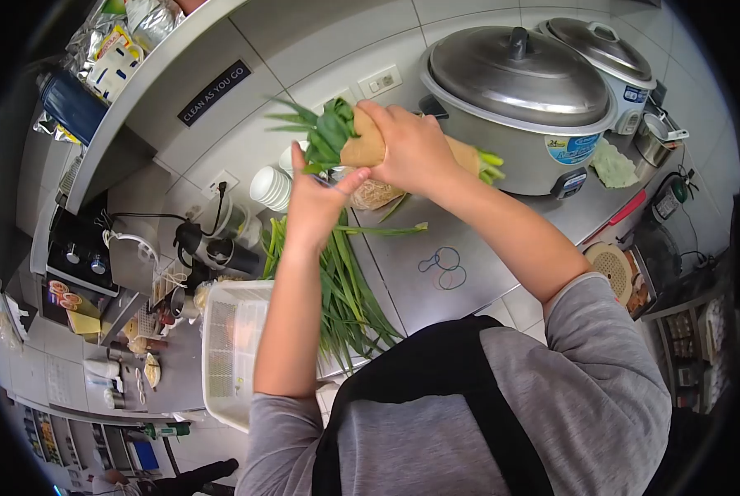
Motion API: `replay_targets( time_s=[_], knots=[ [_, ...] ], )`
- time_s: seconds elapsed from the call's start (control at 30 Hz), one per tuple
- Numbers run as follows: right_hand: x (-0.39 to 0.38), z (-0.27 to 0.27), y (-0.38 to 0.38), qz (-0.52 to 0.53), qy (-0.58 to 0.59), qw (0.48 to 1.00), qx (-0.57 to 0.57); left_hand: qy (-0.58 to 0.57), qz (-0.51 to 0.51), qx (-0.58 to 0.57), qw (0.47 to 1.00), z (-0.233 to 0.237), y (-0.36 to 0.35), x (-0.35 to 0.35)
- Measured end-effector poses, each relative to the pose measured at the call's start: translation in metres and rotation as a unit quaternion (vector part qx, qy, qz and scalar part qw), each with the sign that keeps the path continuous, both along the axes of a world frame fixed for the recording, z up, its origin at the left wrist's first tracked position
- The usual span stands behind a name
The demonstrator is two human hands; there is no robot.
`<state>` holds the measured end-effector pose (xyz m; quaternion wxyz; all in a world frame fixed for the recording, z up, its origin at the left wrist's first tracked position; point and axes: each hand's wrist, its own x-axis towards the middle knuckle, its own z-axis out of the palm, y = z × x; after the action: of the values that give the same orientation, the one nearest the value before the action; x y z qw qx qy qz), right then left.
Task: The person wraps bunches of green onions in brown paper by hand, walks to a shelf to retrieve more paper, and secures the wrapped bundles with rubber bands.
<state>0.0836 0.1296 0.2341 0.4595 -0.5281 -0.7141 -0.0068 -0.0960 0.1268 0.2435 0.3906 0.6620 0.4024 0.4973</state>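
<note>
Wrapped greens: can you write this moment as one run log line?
right hand: holding wrapped greens | left hand: by leafy end | loose greens: on counter | big cooker: lid on

A smaller cooker (608, 64) stands beside the large cooker (515, 103). Left of the latter are a wall outlet (381, 81) and, seemingly, stacked cups (271, 189).

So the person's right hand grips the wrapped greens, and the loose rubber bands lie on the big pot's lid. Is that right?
Not quite: the place of the bands is wrong. The head view shows the loose rubber bands on the metal counter. The right hand does grip the wrapped greens.
</note>
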Motion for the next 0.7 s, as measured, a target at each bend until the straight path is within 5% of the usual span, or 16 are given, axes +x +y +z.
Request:
replay_targets(
  time_s=[0.07, 0.23, 0.7],
  knots=[
    [0.002, -0.008, -0.001, -0.014, -0.13, 0.991, 0.04, 0.138, 0.007, 0.063, 0.988, 0.021, 0.005, -0.007],
    [0.003, -0.008, -0.005, 0.028, -0.162, 0.985, 0.044, 0.278, 0.014, 0.05, 0.959, 0.044, -0.002, -0.002],
    [-0.013, -0.019, -0.005, 0.045, -0.234, 0.971, 0.022, 0.415, 0.027, 0.049, 0.908, 0.047, -0.006, -0.006]
  ],
)
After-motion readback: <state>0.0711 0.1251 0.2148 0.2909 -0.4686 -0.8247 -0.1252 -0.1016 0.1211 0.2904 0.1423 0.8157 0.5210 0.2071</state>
